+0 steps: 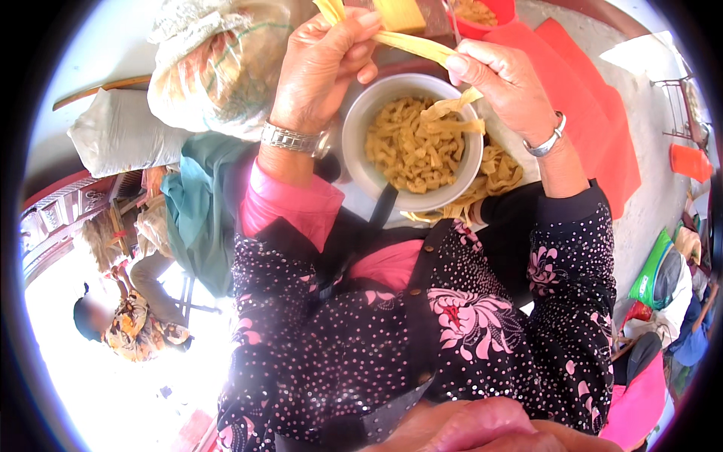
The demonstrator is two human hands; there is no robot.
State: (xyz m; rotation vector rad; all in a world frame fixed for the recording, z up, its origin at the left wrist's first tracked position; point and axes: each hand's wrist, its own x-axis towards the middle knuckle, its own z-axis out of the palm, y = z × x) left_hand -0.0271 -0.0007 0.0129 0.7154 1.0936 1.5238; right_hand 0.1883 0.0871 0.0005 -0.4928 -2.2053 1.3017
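Note:
A long, flat, pale yellow strip (413, 47) stretches between my hands above a light metal bowl (354, 147); I cannot tell its material. My left hand (325, 64), with a metal watch at the wrist, pinches one part of it. Around the other end are the closed fingers of my right hand (506, 87), a silver bangle below it. Short curled yellow-brown pieces (410, 154) fill the bowl. Broader yellow strip ends (452, 113) lie over them below my right hand. More loose strips (501, 172) are heaped against the bowl's right side.
A dark flat handle (384, 205) overlaps the near rim. Beyond stand a yellow block (399, 15) and a red bowl (508, 10) of similar pieces. Red sheeting (584, 113) spreads right; a stuffed plastic bag (215, 71) sits left. Another person (135, 324) is far left.

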